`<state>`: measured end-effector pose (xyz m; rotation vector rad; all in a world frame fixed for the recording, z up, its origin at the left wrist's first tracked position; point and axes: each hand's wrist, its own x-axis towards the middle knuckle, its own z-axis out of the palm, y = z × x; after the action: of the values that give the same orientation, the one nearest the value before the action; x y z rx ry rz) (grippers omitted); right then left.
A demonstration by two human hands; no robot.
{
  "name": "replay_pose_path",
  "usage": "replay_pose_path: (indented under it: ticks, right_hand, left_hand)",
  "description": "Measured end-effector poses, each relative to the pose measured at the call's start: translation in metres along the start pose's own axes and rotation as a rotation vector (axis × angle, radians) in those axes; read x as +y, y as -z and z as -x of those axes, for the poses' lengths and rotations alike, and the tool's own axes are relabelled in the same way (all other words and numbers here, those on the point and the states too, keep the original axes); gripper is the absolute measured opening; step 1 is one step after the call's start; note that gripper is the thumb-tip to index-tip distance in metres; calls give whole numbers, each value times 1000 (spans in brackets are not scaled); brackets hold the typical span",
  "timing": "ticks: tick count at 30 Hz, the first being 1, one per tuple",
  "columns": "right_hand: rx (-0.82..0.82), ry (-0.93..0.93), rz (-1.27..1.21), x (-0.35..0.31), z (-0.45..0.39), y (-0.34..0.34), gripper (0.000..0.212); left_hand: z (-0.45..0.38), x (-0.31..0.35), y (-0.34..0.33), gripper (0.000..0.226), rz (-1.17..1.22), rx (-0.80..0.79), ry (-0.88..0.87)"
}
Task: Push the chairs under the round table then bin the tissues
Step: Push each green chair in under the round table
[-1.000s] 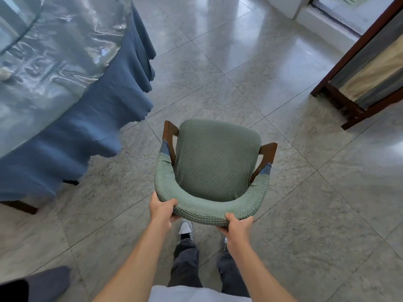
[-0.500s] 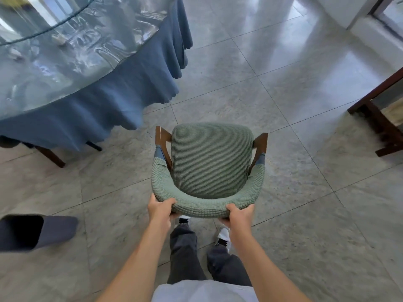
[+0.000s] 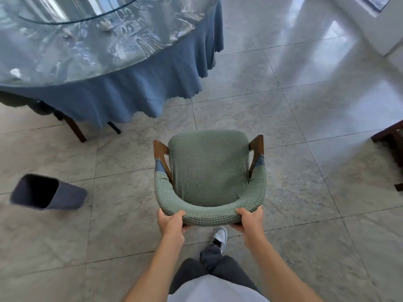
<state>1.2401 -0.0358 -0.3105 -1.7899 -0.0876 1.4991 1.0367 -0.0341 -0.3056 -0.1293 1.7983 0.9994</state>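
chair (image 3: 208,168) | both hands grip backrest: left hand (image 3: 171,222), right hand (image 3: 250,221) | worktop (image 3: 87,51) ahead-left, apart | seat faces forward

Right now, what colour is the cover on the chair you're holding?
Sage green with a small waffle-textured weave, on the chair; it shows best in the head view.

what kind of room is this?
Likely a dining room, perhaps in a restaurant: a large round table with a blue skirted cloth under clear plastic, an upholstered green chair held by both hands, polished stone floor tiles, and a bin.
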Motion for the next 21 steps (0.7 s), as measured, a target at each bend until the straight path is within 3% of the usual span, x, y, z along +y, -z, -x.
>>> replay_pose_path:
  ticks: [21]
  right_hand:
    - [-22, 20, 140, -16, -15, 59, 38]
  left_hand:
    - [46, -60, -21, 94, 105, 82, 14]
